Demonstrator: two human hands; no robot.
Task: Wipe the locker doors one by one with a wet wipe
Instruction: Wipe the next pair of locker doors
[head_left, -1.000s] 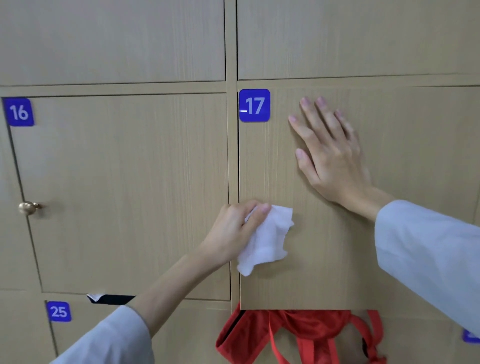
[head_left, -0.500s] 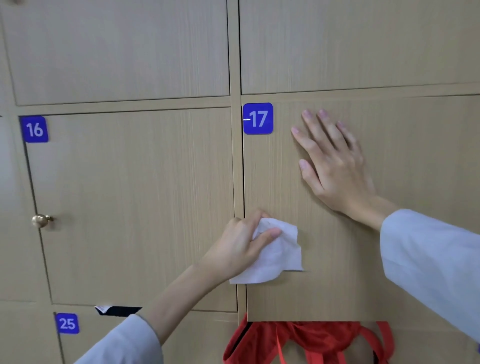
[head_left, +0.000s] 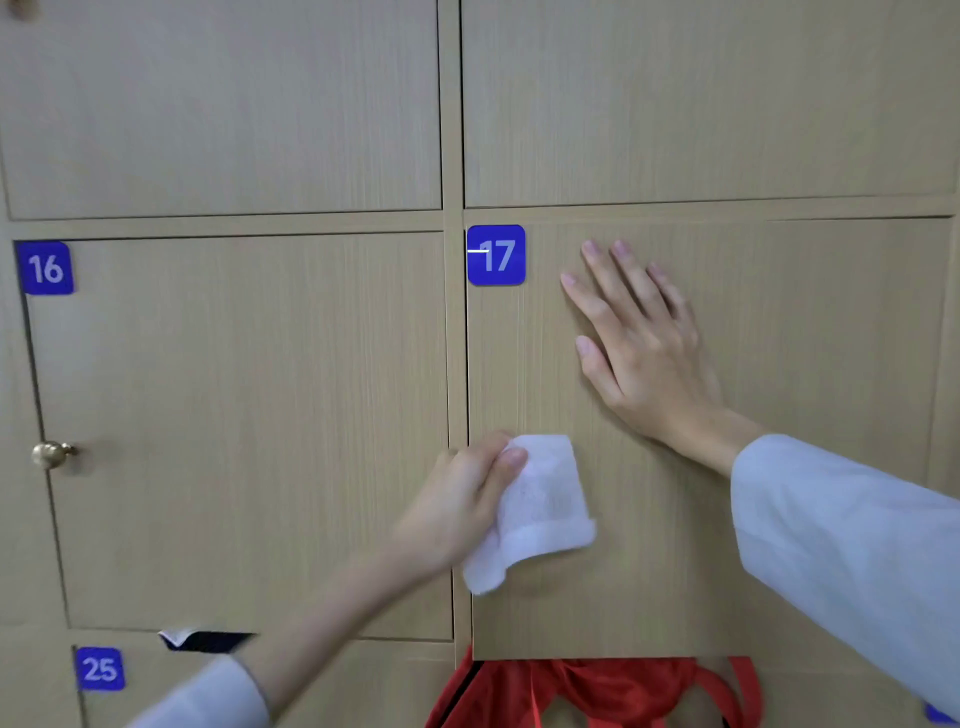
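The left hand (head_left: 457, 512), at lower centre of the frame, pinches a white wet wipe (head_left: 535, 512) between thumb and curled fingers, holding it against the lower left part of the locker door marked 17 (head_left: 805, 338). The wipe hangs slightly crumpled, its lower corner drooping toward the door's left edge; hand and wipe are a little blurred. Up and to the right, the right hand (head_left: 644, 348) lies flat on the same door with fingers straight and spread, palm against the wood, gripping nothing. Its fingertips (head_left: 589, 248) point toward the blue number plate 17 (head_left: 496, 254), which sits at the door's upper left corner, just beside them but apart. Both arms wear pale sleeves (head_left: 852, 551). To the left is the door marked 16 (head_left: 249, 426), with a brass knob (head_left: 49, 453) at its left edge. Below it, at lower left, is a blue plate 25 (head_left: 100, 669). Red fabric with straps (head_left: 587, 693) shows under door 17 at the bottom of the frame.
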